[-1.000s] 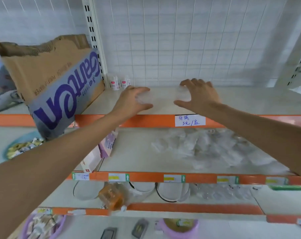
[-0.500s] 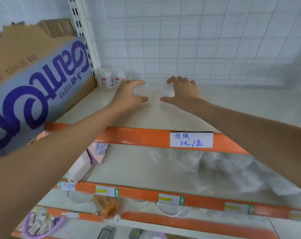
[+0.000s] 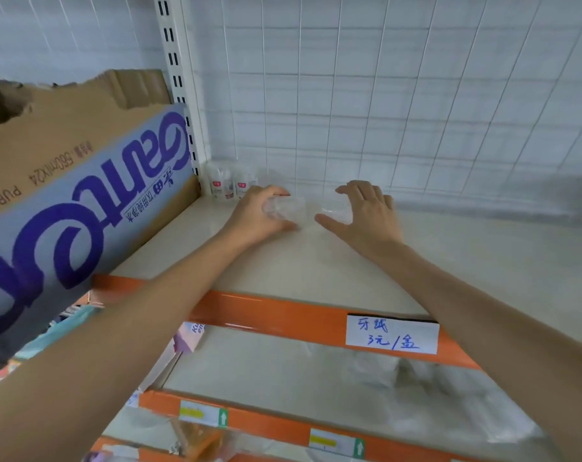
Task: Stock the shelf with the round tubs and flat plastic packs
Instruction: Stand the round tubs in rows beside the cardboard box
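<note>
Fingers (image 3: 271, 192) of the left hand (image 3: 256, 218) curl round a tub (image 3: 283, 211), the right hand (image 3: 366, 215) cups a second tub (image 3: 336, 210), both at the back of the shelf (image 3: 316, 268) near labelled tubs (image 3: 221, 186); placing seems underway, and next each needs setting down upright before release.

Readable writing sits on the box, one price label and a few tags in front of you.
At the left of the frame your cardboard box (image 3: 82, 208) carries, upside down, the purple brand "Ganten" with smaller Chinese characters under it, too blurred to read with certainty, and on its brown part "560mlX24" and "PURIF", cut off by the frame edge. Lower right of centre, the white price label (image 3: 392, 334) on the orange shelf edge (image 3: 266, 311) reads in blue handwriting "牙线 3元/盒". Along the bottom you see two tags (image 3: 203, 413) with a yellow bar and a white up-arrow on green. The pink pack (image 3: 191, 335) shows only "Ku" and "en". The small tubs (image 3: 221, 185) at the back have red marks too blurred to read.
</note>
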The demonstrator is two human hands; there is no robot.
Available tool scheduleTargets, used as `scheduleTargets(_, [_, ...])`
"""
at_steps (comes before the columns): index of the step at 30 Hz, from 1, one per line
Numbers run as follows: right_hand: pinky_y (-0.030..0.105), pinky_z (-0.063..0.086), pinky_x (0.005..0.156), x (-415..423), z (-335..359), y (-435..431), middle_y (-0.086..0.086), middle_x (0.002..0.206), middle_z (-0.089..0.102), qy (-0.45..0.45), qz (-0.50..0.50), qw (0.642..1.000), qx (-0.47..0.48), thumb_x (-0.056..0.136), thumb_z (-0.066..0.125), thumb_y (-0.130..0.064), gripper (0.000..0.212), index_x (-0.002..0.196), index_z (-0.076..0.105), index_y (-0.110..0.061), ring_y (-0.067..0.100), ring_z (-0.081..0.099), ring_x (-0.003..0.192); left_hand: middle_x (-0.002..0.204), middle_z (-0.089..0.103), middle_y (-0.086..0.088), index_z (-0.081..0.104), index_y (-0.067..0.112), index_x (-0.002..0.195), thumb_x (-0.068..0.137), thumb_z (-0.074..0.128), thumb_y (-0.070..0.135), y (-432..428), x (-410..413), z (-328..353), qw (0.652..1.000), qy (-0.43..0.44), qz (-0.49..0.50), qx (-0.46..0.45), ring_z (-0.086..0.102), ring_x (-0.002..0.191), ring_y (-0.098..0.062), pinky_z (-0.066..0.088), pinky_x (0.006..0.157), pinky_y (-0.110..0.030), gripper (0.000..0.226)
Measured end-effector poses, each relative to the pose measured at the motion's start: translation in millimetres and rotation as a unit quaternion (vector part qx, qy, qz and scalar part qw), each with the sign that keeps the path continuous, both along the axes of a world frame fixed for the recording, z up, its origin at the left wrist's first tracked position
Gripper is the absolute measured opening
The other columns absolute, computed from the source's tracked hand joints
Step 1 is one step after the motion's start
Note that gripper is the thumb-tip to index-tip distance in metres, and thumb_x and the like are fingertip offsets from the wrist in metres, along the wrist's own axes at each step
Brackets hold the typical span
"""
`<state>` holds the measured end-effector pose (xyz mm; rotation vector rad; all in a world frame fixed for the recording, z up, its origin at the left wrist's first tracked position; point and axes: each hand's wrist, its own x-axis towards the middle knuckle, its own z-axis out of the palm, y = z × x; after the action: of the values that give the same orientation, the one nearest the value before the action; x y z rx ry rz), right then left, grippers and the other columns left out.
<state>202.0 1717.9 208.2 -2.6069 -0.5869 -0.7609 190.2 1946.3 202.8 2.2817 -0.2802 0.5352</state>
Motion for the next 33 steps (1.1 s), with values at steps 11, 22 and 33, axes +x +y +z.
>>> scheduleTargets(11, [0.033, 0.043, 0.098, -16.9, 42.1, 66.9, 0.002, 0.136, 0.055, 0.154, 0.092, 0.977, 0.119, 0.101, 0.046, -0.040, 0.042, 0.137, 0.049, -0.017, 0.017, 0.052, 0.124, 0.125, 0.055, 0.008, 0.062, 0.034, 0.123, 0.070, 0.088, 0.022, 14.2, -4.3, 10.1, 0.996, 0.028, -0.057, -0.067, 0.048, 0.114, 0.003, 0.037, 0.090, -0.010, 0.061])
scheduleTargets(22, [0.032, 0.056, 0.073, -13.5, 19.4, 74.7, 0.005, 0.109, 0.064, 0.285, 0.083, 0.865, 0.405, 0.096, 0.057, -0.030, 0.019, 0.111, 0.062, -0.019, 0.020, 0.062, 0.089, 0.134, 0.048, 0.008, 0.026, 0.027, 0.150, 0.068, 0.088, 0.010, 9.0, -9.1, 16.9, 0.981, 0.088, -0.059, -0.160, 0.053, 0.111, -0.007, 0.042, 0.085, -0.012, 0.105])
scheduleTargets(33, [0.036, 0.055, 0.092, -14.7, 21.0, 75.5, 0.009, 0.106, 0.066, 0.360, 0.172, 0.711, 0.579, 0.091, 0.060, -0.005, 0.017, 0.106, 0.066, -0.009, 0.025, 0.064, 0.100, 0.105, 0.072, -0.008, 0.060, 0.009, 0.118, 0.091, 0.063, 0.015, 10.3, -7.9, 27.5, 0.915, 0.145, -0.031, -0.376, 0.074, 0.084, -0.022, 0.057, 0.067, -0.029, 0.028])
